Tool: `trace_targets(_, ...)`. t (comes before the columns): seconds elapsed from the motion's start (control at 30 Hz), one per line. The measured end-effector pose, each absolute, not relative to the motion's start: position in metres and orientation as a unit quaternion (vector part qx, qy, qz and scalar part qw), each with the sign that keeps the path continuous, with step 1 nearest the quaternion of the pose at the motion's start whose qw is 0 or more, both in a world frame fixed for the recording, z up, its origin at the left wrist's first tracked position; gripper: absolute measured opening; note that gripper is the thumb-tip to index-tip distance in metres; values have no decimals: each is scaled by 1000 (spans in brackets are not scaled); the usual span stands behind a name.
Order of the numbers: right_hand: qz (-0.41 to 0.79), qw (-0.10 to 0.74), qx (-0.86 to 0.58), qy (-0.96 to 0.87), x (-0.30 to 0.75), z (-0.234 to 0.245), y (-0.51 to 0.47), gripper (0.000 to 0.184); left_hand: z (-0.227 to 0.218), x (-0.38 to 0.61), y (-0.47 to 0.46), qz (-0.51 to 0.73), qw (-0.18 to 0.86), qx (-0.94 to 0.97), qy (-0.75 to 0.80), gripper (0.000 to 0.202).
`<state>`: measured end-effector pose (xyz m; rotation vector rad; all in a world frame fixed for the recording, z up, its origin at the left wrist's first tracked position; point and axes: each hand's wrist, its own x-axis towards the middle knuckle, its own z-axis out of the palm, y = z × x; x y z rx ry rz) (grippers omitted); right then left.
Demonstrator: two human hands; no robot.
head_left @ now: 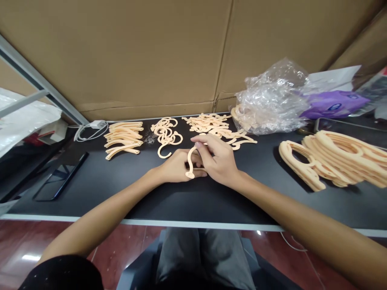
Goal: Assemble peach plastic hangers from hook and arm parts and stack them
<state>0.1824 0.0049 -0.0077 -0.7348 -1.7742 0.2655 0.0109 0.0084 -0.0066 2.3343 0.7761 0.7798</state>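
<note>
Both my hands meet over the middle of the black table [99,181]. My left hand [173,165] and my right hand [219,159] are closed together on one peach-coloured plastic hook piece [190,163], its curved end up and its foot pointing toward me. Behind them lie a heap of similar hooks [165,133], a stack of curved strips [123,139] to the left, and a spread of flat pieces [216,127] to the right. What else my left hand holds is hidden by its fingers.
A row of stacked peach hanger bodies [332,159] lies at the right. A crumpled clear plastic bag [272,100] and a purple packet [332,104] sit at the back right. A dark phone [62,175] and a white cable [90,129] are at the left. Cardboard [151,52] walls the back.
</note>
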Motion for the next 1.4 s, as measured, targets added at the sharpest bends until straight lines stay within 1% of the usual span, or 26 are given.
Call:
trace_targets(0.17,117,586,-324,-733,193,-7,15,19,7,-3,9,349,301,825,328,11)
trace_targets(0.27,111,587,-322,-734,194,-5,14,19,20,-11,6,354,375,785,343,16)
trace_targets(0.33,118,578,-331,-737,193,-4,10,19,25,-10,2,325,415,777,345,16)
trace_targets(0.4,141,568,-345,-734,191,-3,5,17,28,-6,-1,285,439,778,348,17)
trace_targets(0.47,183,568,-361,-716,190,-2,3,17,27,-3,-2,274,446,772,360,17)
trace_targets(0.57,254,570,-390,-677,190,-4,6,22,23,-5,4,351,423,734,399,16)
trace_targets(0.63,264,549,-401,-684,191,-6,8,22,22,-10,10,421,401,694,424,16)
trace_targets(0.73,198,465,-357,-786,191,-9,6,21,21,-16,17,481,382,658,435,15)
trace_targets(0.87,116,310,-240,-912,186,-8,-7,27,20,-16,17,481,393,666,412,15)
trace_targets(0.93,101,271,-227,-930,184,-6,-13,23,19,-13,14,466,410,677,397,14)
trace_targets(1.1,66,239,-234,-940,188,-1,-11,27,15,-8,11,442,460,681,360,19)
trace_targets(1.2,79,228,-276,-930,195,-1,-3,25,14,-9,14,447,466,676,355,20)
trace_targets(1.3,127,252,-341,-897,202,-1,6,21,16,-12,17,451,462,668,369,19)
trace_targets(1.4,166,288,-355,-874,207,3,13,26,19,-15,17,441,467,660,389,17)
